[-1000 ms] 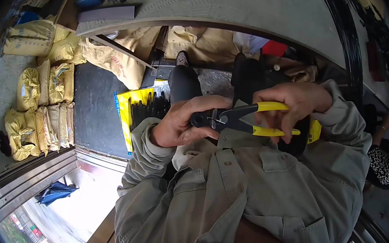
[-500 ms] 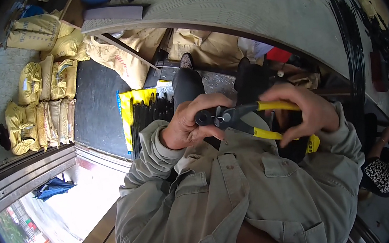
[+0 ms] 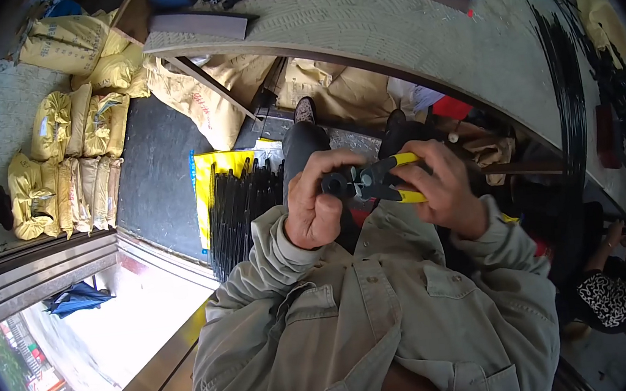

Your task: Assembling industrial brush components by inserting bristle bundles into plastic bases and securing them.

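In front of my lap, my left hand (image 3: 319, 202) is closed round a small black cylindrical part (image 3: 333, 185) with a round end. My right hand (image 3: 439, 180) grips the yellow handles of a pair of pliers (image 3: 377, 181) whose dark jaws meet the black part. The handles stand closer together near the jaws and my right fingers wrap round them. Whether the jaws bite on anything cannot be made out. Left of my knees, a bundle of thin black rods (image 3: 245, 218) lies on a yellow sheet (image 3: 203, 175).
A long workbench (image 3: 386, 16) runs across the far side, with long black strips (image 3: 565, 85) at its right. Filled sacks (image 3: 54, 123) are stacked at left; a brown sack (image 3: 200, 104) stands under the bench. Another person (image 3: 609, 290) sits at right. A blue umbrella (image 3: 80, 299) lies by the doorway.
My right hand has moved left toward the jaws and closed on the pliers' handles, which were spread wide before. My left hand still holds the black part.
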Available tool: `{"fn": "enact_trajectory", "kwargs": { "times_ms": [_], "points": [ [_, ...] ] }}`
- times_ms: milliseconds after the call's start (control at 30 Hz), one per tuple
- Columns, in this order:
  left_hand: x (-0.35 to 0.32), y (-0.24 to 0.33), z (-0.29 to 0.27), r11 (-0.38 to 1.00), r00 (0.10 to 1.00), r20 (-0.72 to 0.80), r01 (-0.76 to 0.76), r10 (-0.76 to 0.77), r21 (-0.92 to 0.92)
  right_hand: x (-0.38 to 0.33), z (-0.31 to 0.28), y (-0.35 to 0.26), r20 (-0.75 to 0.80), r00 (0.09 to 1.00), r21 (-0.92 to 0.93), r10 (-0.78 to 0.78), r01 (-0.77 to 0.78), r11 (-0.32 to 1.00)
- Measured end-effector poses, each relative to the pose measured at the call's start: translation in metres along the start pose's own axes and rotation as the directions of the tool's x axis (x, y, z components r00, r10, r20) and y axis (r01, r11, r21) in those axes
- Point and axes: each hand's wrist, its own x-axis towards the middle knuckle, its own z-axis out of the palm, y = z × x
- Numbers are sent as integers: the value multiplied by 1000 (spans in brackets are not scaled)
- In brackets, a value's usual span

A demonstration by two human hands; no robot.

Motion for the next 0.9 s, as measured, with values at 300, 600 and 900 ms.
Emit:
{"fn": "enact_trajectory", "kwargs": {
  "times_ms": [300,600,900],
  "points": [
    [16,0,0,997,997,36,72,-73,4,-3,-36,17,591,806,733,-23,-525,434],
    [33,-15,-11,959,957,231,221,-178,-177,-15,28,-31,492,845,663,-207,-518,-541],
    [19,-36,-2,929,904,-257,282,-341,-239,26,14,1,316,865,942,389,-335,-20]
  ]
}}
